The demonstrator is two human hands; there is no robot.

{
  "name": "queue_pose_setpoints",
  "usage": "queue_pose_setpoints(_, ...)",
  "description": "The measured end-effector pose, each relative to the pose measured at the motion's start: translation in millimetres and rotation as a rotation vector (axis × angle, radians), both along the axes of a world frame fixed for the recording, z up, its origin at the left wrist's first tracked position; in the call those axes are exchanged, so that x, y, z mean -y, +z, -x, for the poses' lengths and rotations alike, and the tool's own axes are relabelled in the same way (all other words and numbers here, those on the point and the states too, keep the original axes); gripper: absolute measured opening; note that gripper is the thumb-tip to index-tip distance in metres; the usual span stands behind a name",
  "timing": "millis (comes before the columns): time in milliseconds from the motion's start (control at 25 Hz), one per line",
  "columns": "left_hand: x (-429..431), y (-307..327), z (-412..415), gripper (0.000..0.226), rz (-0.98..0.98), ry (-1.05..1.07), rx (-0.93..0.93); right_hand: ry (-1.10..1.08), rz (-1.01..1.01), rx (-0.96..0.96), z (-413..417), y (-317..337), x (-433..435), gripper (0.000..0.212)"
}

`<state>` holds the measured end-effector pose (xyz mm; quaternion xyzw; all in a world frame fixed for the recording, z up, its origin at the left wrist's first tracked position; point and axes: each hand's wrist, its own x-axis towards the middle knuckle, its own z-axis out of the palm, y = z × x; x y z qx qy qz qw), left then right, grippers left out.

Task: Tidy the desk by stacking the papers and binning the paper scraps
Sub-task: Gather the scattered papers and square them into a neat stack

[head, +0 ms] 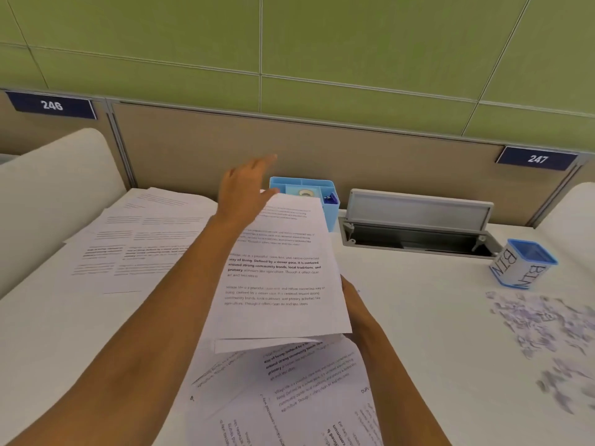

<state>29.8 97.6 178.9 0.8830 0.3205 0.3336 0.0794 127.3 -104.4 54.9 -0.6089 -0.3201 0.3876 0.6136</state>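
Paper is meeting the left hand along its thumb side. Its fingers are lying straight and close together, pointing toward the partition and gripping nothing I can see. They seem to be steadying the top edge of the lifted sheets so the bundle squares up. Blur there is making the exact contact hard to judge.

At the bundle's right edge the right hand is showing only its back and wrist. Its fingers are tucked behind the paper, so I cannot tell whether they are curled or flat. I am guessing it is carrying the weight, since the sheets are hanging clear of the desk.

Beneath the bundle more printed pages are lying fanned at odd angles, cut off by the near edge. Another loose spread is waiting on the left. A blue organiser is peeking out, half hidden behind the sheets. Far right, the paper scraps are lying scattered just in front of the small tub marked BIN, well apart from both hands.
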Motion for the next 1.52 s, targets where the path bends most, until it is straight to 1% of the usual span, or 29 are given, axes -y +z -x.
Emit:
queue_pose_setpoints(40,-1.0,-6.1,10.0,0.062,0.033,0.068,0.101,-0.005,0.000,0.001,-2.8,-1.9,0.2,0.009)
queue_pose_setpoints(80,-1.5,-14.5,21.4,0.063,0.133,0.164,0.188,-0.012,0.002,-0.003,-3.9,-1.0,0.7,0.009)
queue_pose_setpoints(120,-0.5,-25.0,33.7,0.068,0.313,0.258,0.249,-0.024,0.004,0.001,-6.3,-1.7,1.1,0.009)
queue_pose_setpoints(160,0.9,-39.7,45.3,0.073,0.554,0.311,0.293,-0.040,0.008,-0.001,-7.4,0.2,1.8,0.009)
queue_pose_setpoints(200,4.6,-54.7,55.3,0.076,0.796,0.307,0.320,-0.058,0.013,-0.002,-10.0,-0.4,1.4,0.009)
queue_pose_setpoints(240,8.7,-71.4,62.5,0.074,1.003,0.250,0.339,-0.072,0.019,-0.004,-11.8,0.5,1.6,0.010)
queue_pose_setpoints(280,15.0,-85.1,66.8,0.068,1.160,0.156,0.355,-0.080,0.025,0.005,-14.4,0.5,1.8,0.010)
queue_pose_setpoints(320,19.4,-96.2,67.8,0.060,1.242,0.063,0.350,-0.083,0.032,0.015,-15.8,2.4,1.7,0.010)
queue_pose_setpoints(400,26.9,-107.2,63.2,0.046,1.253,-0.053,0.355,-0.085,0.057,0.048,-19.1,3.5,0.3,0.010)
queue_pose_setpoints(480,32.4,-105.9,56.2,0.041,1.225,-0.074,0.393,-0.101,0.096,0.055,-21.7,5.6,-0.6,0.015)
queue_pose_setpoints(520,33.5,-104.3,53.6,0.041,1.197,-0.065,0.400,-0.122,0.112,0.011,-23.9,5.9,-1.0,0.024)
queue_pose_setpoints(600,33.5,-101.1,52.1,0.040,1.124,-0.072,0.403,-0.158,0.129,-0.156,-28.2,9.7,-1.1,0.049)
queue_pose_setpoints(640,33.2,-99.1,52.6,0.040,1.078,-0.092,0.421,-0.158,0.116,-0.179,-31.1,11.9,-1.8,0.053)
queue_pose_setpoints(680,33.6,-95.4,52.6,0.040,1.031,-0.120,0.457,-0.154,0.094,-0.131,-32.5,15.1,-3.8,0.048)
queue_pose_setpoints(760,35.0,-85.0,51.9,0.036,0.972,-0.191,0.582,-0.183,0.004,0.024,-31.2,24.1,-8.8,0.034)
queue_pose_setpoints(840,36.8,-75.4,49.3,0.035,0.975,-0.266,0.731,-0.227,-0.129,0.075,-27.4,31.8,-14.3,0.029)
queue_pose_setpoints(880,37.0,-73.6,48.2,0.036,0.988,-0.293,0.780,-0.234,-0.178,0.087,-24.8,33.4,-15.5,0.028)
queue_pose_setpoints(920,37.5,-74.1,47.9,0.036,1.000,-0.305,0.791,-0.236,-0.200,0.096,-23.1,31.9,-16.2,0.028)
queue_pose_setpoints(1000,40.5,-80.7,49.7,0.036,1.039,-0.288,0.716,-0.210,-0.165,0.111,-20.0,23.4,-15.3,0.031)
queue_pose_setpoints(1080,41.8,-90.6,52.1,0.033,1.073,-0.267,0.582,-0.200,-0.090,0.081,-19.8,11.6,-13.1,0.033)
queue_pose_setpoints(1120,41.2,-94.0,52.3,0.031,1.081,-0.266,0.543,-0.207,-0.064,0.061,-19.9,8.8,-12.2,0.034)
queue_pose_setpoints(1200,39.0,-92.0,49.8,0.030,1.087,-0.271,0.547,-0.217,-0.061,0.045,-21.7,9.7,-12.2,0.038)
queue_pose_setpoints(1280,36.2,-84.9,46.3,0.029,1.059,-0.263,0.594,-0.223,-0.091,0.051,-24.0,14.5,-14.7,0.043)
queue_pose_setpoints(1360,32.7,-84.9,45.3,0.029,1.054,-0.260,0.610,-0.227,-0.103,0.033,-25.9,13.8,-17.5,0.039)
queue_pose_setpoints(1400,31.9,-88.2,46.1,0.030,1.080,-0.264,0.583,-0.219,-0.082,0.017,-26.4,9.7,-18.4,0.038)
queue_pose_setpoints(1520,32.4,-103.0,49.1,0.041,1.167,-0.287,0.416,-0.135,0.051,0.018,-24.4,-8.8,-19.7,0.032)
